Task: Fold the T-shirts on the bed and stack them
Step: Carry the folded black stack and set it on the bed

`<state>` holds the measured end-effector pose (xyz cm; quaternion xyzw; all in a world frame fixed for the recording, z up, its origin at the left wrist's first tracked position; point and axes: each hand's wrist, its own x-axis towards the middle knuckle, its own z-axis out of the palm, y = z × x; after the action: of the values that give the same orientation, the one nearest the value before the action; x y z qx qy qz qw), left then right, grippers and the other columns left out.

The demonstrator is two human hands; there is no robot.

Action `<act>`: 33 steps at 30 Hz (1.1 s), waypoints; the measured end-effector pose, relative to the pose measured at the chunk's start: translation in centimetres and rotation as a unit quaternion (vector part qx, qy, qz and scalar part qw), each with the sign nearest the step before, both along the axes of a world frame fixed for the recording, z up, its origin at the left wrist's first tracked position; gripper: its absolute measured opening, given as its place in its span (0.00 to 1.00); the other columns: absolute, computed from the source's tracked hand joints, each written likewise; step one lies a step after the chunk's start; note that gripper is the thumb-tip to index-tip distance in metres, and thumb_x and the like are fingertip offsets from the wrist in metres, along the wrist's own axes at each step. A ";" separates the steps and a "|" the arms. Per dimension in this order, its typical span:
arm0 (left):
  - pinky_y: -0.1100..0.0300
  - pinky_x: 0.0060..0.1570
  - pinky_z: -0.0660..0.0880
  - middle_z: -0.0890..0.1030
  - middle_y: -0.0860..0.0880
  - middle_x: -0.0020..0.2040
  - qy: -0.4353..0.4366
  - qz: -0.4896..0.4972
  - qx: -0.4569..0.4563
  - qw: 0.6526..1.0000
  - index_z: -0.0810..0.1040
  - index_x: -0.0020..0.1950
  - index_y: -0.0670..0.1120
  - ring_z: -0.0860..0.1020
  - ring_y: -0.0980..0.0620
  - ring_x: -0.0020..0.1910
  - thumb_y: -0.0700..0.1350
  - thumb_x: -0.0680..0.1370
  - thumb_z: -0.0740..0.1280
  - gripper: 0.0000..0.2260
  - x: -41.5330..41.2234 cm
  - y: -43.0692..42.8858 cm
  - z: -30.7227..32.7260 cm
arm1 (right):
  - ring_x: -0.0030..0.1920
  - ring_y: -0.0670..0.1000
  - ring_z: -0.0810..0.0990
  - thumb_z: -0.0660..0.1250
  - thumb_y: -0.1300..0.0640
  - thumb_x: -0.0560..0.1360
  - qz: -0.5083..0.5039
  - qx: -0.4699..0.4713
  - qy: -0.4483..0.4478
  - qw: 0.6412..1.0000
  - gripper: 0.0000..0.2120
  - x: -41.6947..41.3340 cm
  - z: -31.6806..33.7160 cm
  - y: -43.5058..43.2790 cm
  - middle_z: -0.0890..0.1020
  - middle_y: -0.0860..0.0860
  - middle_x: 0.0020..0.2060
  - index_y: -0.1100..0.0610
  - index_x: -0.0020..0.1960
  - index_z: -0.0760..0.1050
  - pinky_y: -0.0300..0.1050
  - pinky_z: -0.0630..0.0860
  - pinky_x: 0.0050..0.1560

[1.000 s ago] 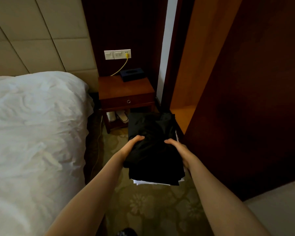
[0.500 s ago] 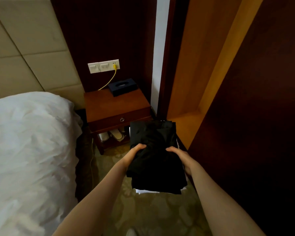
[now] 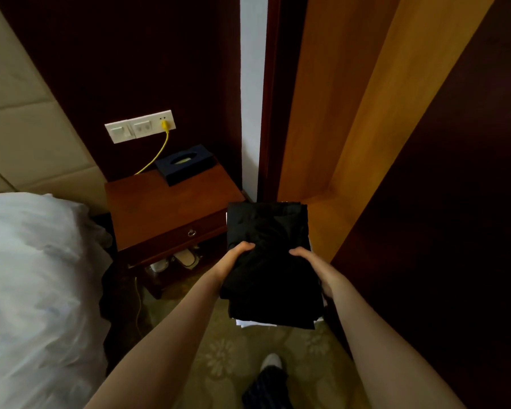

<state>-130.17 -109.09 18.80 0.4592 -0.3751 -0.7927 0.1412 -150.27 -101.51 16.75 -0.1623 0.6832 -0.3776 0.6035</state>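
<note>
1. Bed (image 3: 27, 290): white, rumpled, it is filling the lower left of my feed.
2. Wardrobe (image 3: 351, 119): it is standing open on the right, showing me a pale wooden inside.
3. Carpet (image 3: 219, 358): patterned, it is running between bed and wardrobe.
4. Nightstand (image 3: 160, 208): brown, with one drawer, it is sitting just beside the bed.
5. Stack of shirts (image 3: 272, 261): folded, black on top with a white edge peeking out underneath. It is hanging in mid-air off the bed, over the carpet between nightstand and wardrobe.
6. Left hand (image 3: 235, 258): it is gripping the stack's left side, thumb lying on top; I cannot see the fingers.
7. Right hand (image 3: 316, 267): it is gripping the right side likewise.
8. Tissue box (image 3: 186, 163): dark, it is resting on the nightstand's back corner.
9. Yellow cable (image 3: 157, 154): it is trailing down from the wall socket.
</note>
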 end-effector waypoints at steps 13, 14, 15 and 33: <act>0.57 0.41 0.72 0.83 0.47 0.37 0.023 -0.028 -0.008 0.999 0.77 0.49 0.43 0.81 0.50 0.38 0.53 0.62 0.73 0.21 -10.1 -13.1 -1.8 | 0.55 0.57 0.80 0.76 0.40 0.55 -0.033 -0.001 0.000 0.999 0.42 -9.6 -1.8 -12.0 0.80 0.57 0.57 0.55 0.65 0.73 0.51 0.76 0.56; 0.57 0.41 0.72 0.83 0.48 0.36 0.026 -0.029 -0.009 0.999 0.77 0.48 0.43 0.81 0.51 0.37 0.51 0.68 0.72 0.15 -10.7 -13.7 -1.8 | 0.56 0.57 0.80 0.76 0.41 0.57 -0.035 0.000 0.001 0.999 0.39 -10.1 -1.8 -12.7 0.80 0.57 0.57 0.55 0.65 0.73 0.51 0.76 0.56; 0.58 0.41 0.72 0.83 0.48 0.36 0.024 -0.030 -0.006 0.999 0.77 0.48 0.43 0.81 0.51 0.37 0.50 0.73 0.68 0.11 -11.4 -14.5 -2.0 | 0.56 0.57 0.80 0.75 0.41 0.59 -0.035 0.002 0.002 0.999 0.38 -10.7 -2.0 -13.4 0.80 0.56 0.57 0.55 0.65 0.74 0.50 0.76 0.55; 0.58 0.43 0.74 0.80 0.43 0.46 -0.036 -0.139 0.009 0.990 0.75 0.55 0.42 0.79 0.47 0.44 0.50 0.77 0.64 0.13 -20.8 -30.4 -4.9 | 0.50 0.54 0.78 0.63 0.46 0.76 -0.102 0.021 -0.034 0.994 0.15 -16.7 -4.2 -25.0 0.79 0.54 0.49 0.55 0.57 0.75 0.46 0.73 0.46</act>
<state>-150.99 -139.49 13.95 0.4318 -0.4335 -0.7909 0.0118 -167.01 -126.49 12.50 -0.0654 0.6831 -0.4281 0.5881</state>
